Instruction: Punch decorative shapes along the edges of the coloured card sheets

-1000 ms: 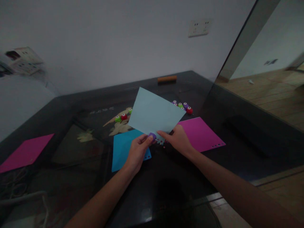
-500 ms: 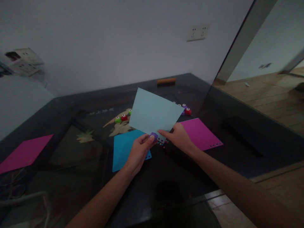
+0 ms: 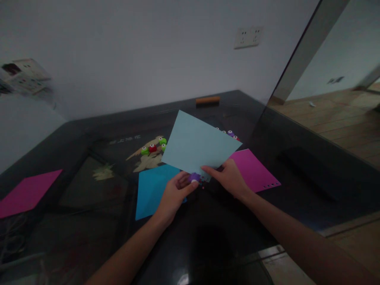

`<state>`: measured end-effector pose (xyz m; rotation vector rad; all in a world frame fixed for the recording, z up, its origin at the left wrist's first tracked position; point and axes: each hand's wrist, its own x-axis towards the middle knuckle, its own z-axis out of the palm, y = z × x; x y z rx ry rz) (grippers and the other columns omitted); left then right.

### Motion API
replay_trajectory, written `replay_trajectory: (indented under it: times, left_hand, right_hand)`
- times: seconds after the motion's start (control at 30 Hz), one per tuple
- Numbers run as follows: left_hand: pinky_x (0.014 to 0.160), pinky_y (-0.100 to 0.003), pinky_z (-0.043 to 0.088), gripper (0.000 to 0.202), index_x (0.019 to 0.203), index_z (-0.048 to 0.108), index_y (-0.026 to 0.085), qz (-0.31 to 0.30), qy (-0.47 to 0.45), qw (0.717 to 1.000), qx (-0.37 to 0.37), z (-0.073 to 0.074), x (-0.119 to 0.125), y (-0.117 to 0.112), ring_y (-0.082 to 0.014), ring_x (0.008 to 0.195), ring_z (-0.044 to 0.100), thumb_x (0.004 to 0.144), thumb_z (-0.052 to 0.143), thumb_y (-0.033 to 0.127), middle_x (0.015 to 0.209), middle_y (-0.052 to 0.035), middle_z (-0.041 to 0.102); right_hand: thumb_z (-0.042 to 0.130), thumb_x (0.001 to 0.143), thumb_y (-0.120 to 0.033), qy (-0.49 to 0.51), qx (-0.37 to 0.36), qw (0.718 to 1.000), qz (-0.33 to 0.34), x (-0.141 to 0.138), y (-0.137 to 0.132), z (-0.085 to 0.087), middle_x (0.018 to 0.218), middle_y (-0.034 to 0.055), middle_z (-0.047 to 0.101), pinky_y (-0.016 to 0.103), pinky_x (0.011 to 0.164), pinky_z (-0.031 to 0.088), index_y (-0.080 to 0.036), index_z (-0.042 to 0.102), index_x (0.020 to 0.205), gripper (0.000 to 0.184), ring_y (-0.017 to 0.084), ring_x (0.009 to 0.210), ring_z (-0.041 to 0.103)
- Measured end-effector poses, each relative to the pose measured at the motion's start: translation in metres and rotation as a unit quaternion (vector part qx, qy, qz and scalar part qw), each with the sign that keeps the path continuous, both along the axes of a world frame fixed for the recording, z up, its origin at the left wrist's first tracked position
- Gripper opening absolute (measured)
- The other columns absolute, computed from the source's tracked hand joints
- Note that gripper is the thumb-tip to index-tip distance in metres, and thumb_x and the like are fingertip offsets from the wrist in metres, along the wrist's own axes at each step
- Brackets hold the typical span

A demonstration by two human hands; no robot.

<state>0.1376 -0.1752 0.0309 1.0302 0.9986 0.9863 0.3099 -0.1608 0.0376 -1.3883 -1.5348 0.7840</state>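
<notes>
My left hand [image 3: 175,194] is closed round a small purple paper punch [image 3: 194,177], its thumb on the white part. The punch is at the lower edge of a pale blue sheet of paper [image 3: 202,142], near a row of small punched holes. My right hand [image 3: 230,176] pinches that sheet by its lower right edge, thumb on top. Small punched bits lie on the table just below. Under my left hand lies a bright blue sheet [image 3: 151,186], and beside my right hand lies a pink sheet [image 3: 252,170] with holes along its near edge.
Small green and red punches with eye-like tops [image 3: 152,148] lie on the dark table [image 3: 225,241] at the left. More punches [image 3: 230,133] stand behind the pale sheet. Another pink sheet [image 3: 32,190] is far left. An orange-brown cylinder [image 3: 208,100] lies near the wall.
The pale blue sheet and my right hand have shifted slightly right. My left hand has turned the punch a little, and its thumb has moved to the right and down.
</notes>
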Motion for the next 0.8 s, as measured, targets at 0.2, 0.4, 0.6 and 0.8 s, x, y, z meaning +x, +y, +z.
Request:
replay_trajectory:
  times: [0.2,0.4,0.6,0.8]
  left_hand:
    - [0.086,-0.033,0.046,0.039,0.096,0.065,0.02,-0.011,0.04,0.999,0.001,0.002,0.0,0.001,-0.022,0.094,0.064,0.059,0.077,0.016,0.1,-0.0072,0.07]
    - [0.093,-0.033,0.043,0.048,0.107,0.059,0.019,-0.026,0.101,0.99,0.091,-0.004,-0.001,-0.001,-0.0211,0.099,0.061,0.061,0.073,0.013,0.103,-0.0071,0.067]
    - [0.096,-0.035,0.039,0.056,0.12,0.056,0.024,-0.04,0.181,0.968,0.171,-0.004,-0.005,-0.003,-0.0232,0.105,0.059,0.066,0.069,0.014,0.11,-0.0064,0.066]
    - [0.097,-0.037,0.038,0.051,0.116,0.06,0.026,-0.028,0.284,0.923,0.258,-0.001,-0.009,0.0,-0.0246,0.106,0.057,0.067,0.067,0.013,0.115,-0.0054,0.064]
  right_hand:
    - [0.064,0.071,-0.035,0.021,-0.014,1.0,-0.01,0.006,0.002,0.0,0.062,0.0041,0.065,0.026,0.049,0.04,-0.015,0.062,0.063,0.022,0.015,0.054,0.054]
    - [0.065,0.07,-0.037,0.067,-0.049,0.997,-0.006,0.006,0.004,-0.002,0.067,0.0062,0.066,0.028,0.051,0.043,-0.013,0.064,0.068,0.024,0.017,0.057,0.057]
    - [0.066,0.07,-0.034,0.098,-0.055,0.994,-0.003,0.008,0.005,0.001,0.071,0.0069,0.068,0.027,0.05,0.044,-0.014,0.065,0.069,0.021,0.017,0.059,0.059]
    - [0.067,0.068,-0.035,0.116,-0.058,0.991,-0.015,0.01,0.006,0.0,0.076,0.0094,0.07,0.031,0.056,0.047,-0.013,0.066,0.073,0.022,0.02,0.065,0.062]
